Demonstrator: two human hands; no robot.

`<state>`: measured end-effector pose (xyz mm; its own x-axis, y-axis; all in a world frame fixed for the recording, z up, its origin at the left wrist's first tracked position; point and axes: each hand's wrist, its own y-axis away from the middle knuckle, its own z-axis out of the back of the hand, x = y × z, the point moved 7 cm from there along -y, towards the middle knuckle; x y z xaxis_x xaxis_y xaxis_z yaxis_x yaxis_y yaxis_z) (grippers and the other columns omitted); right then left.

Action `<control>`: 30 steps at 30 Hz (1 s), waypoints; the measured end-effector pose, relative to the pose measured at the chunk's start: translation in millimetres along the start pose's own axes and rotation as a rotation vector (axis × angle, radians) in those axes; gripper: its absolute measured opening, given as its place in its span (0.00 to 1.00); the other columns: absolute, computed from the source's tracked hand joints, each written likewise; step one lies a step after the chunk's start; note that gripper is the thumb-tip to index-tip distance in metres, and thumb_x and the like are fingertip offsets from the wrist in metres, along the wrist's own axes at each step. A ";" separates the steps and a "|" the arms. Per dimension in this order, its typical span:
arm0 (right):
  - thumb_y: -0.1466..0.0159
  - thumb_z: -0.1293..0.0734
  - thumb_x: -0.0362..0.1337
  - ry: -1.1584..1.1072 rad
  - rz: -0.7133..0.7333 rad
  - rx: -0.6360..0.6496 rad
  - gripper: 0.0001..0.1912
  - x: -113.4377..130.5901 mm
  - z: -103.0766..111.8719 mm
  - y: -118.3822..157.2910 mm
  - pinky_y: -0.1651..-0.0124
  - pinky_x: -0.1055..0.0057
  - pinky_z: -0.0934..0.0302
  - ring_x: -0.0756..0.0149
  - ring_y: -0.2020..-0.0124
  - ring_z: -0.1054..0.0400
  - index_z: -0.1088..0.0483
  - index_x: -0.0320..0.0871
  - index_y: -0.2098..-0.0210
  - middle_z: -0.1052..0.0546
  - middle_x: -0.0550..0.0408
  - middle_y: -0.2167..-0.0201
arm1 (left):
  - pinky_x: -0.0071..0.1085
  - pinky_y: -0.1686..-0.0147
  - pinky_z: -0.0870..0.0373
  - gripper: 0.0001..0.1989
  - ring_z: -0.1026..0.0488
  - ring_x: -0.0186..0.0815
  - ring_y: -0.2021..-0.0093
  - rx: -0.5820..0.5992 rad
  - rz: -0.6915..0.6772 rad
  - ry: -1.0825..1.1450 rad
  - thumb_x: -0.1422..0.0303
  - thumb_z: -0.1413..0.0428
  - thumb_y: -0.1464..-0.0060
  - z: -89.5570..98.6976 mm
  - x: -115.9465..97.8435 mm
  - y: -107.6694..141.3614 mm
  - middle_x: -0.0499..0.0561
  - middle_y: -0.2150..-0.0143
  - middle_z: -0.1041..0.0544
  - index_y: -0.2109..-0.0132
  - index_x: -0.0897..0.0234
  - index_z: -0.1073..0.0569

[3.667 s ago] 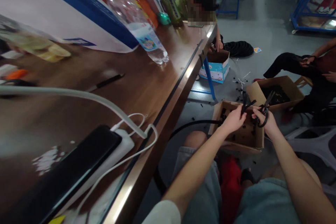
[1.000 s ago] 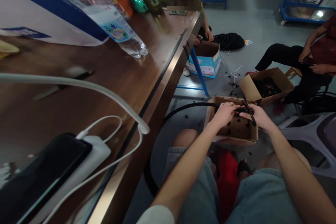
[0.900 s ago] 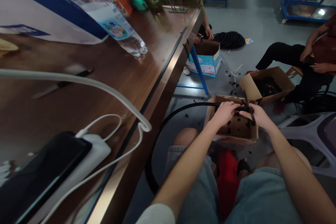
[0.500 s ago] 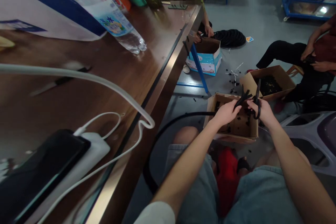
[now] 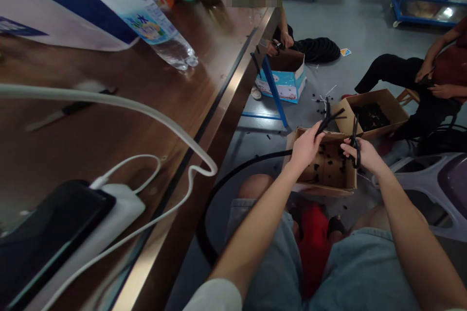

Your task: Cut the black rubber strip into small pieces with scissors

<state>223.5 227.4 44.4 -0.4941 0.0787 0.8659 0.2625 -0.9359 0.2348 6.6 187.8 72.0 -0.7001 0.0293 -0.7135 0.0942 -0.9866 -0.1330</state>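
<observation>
My left hand (image 5: 306, 146) is closed around a thick black cable (image 5: 251, 161) close to its end, where several thin black strands splay out past my fingers. From the hand, the cable curves down left beside the table. My right hand (image 5: 368, 156) grips black scissors (image 5: 355, 143), their blades pointing up and away from me. A gap separates the scissors from the strands. Below both hands stands an open cardboard box (image 5: 328, 188) with small black pieces scattered on its bottom.
A brown table (image 5: 204, 92) to the left bears a water bottle (image 5: 156, 29), a phone (image 5: 54, 233) and a white cable. Another cardboard box (image 5: 390, 129) holds black pieces beside a seated person. Behind the table, another person's hands (image 5: 286, 39) are above a blue-white box (image 5: 282, 85).
My left hand has moved up and left with the cable end, away from the scissors. My right hand stays nearly in place, and more of the box's inside shows between my hands.
</observation>
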 end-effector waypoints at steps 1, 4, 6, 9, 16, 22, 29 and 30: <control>0.42 0.25 0.59 0.060 0.026 0.015 0.29 2.5 -1.6 0.4 0.59 0.65 0.31 0.59 0.65 0.24 0.27 0.41 0.56 0.20 0.49 0.67 | 0.39 0.44 0.27 0.21 0.23 0.47 0.41 -0.004 0.033 -0.007 0.62 0.52 0.28 1.0 1.2 -0.2 0.59 0.40 0.21 0.32 0.60 0.33; 0.40 0.27 0.59 0.228 0.112 0.088 0.25 10.6 -6.5 1.8 0.55 0.64 0.32 0.56 0.60 0.25 0.26 0.42 0.61 0.20 0.47 0.60 | 0.40 0.49 0.26 0.19 0.19 0.49 0.49 -0.002 0.135 -0.037 0.62 0.52 0.28 3.9 6.4 -0.6 0.61 0.49 0.18 0.37 0.65 0.30; 0.39 0.29 0.60 0.300 0.139 0.159 0.25 12.7 -11.1 2.7 0.54 0.64 0.34 0.55 0.59 0.26 0.26 0.42 0.64 0.21 0.47 0.60 | 0.39 0.52 0.26 0.17 0.19 0.48 0.53 -0.002 0.157 -0.052 0.62 0.51 0.28 6.0 8.7 -1.1 0.61 0.53 0.17 0.42 0.65 0.28; 0.37 0.32 0.62 0.371 0.146 0.227 0.27 12.5 -15.7 3.1 0.53 0.64 0.35 0.54 0.58 0.28 0.26 0.42 0.66 0.23 0.48 0.61 | 0.38 0.51 0.27 0.14 0.20 0.47 0.52 -0.005 0.097 -0.075 0.64 0.49 0.30 7.5 9.1 -2.0 0.59 0.54 0.17 0.45 0.65 0.25; 0.35 0.34 0.63 0.388 0.146 0.266 0.28 20.3 -19.5 4.8 0.54 0.65 0.37 0.55 0.59 0.29 0.28 0.42 0.66 0.23 0.49 0.64 | 0.39 0.47 0.29 0.14 0.24 0.45 0.48 0.015 -0.118 -0.170 0.69 0.41 0.35 1.0 5.8 -0.7 0.55 0.49 0.19 0.44 0.58 0.21; 0.34 0.36 0.63 0.299 0.130 0.330 0.28 27.7 -25.7 8.7 0.58 0.67 0.38 0.57 0.63 0.29 0.29 0.42 0.68 0.23 0.52 0.68 | 0.41 0.48 0.31 0.13 0.26 0.46 0.48 0.044 -0.192 -0.311 0.71 0.40 0.36 -6.2 -1.5 1.1 0.55 0.51 0.20 0.47 0.57 0.19; 0.40 0.27 0.59 0.198 0.107 0.220 0.24 15.4 -29.2 4.1 0.57 0.67 0.35 0.57 0.60 0.28 0.28 0.42 0.66 0.22 0.50 0.62 | 0.43 0.48 0.34 0.15 0.28 0.47 0.49 -0.016 -0.228 -0.374 0.72 0.46 0.33 4.7 -16.3 7.7 0.56 0.51 0.21 0.44 0.55 0.21; 0.41 0.27 0.58 0.178 0.117 0.202 0.23 13.7 -30.5 2.7 0.56 0.68 0.34 0.57 0.59 0.28 0.27 0.43 0.66 0.22 0.49 0.61 | 0.44 0.48 0.34 0.16 0.29 0.47 0.49 -0.021 -0.218 -0.372 0.72 0.47 0.33 7.2 -16.9 7.9 0.56 0.50 0.21 0.44 0.55 0.21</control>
<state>192.2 215.5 43.5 -0.5835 -0.1041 0.8054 0.4770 -0.8466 0.2361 14.1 178.4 87.9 -0.9124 0.1734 -0.3707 -0.0728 -0.9601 -0.2700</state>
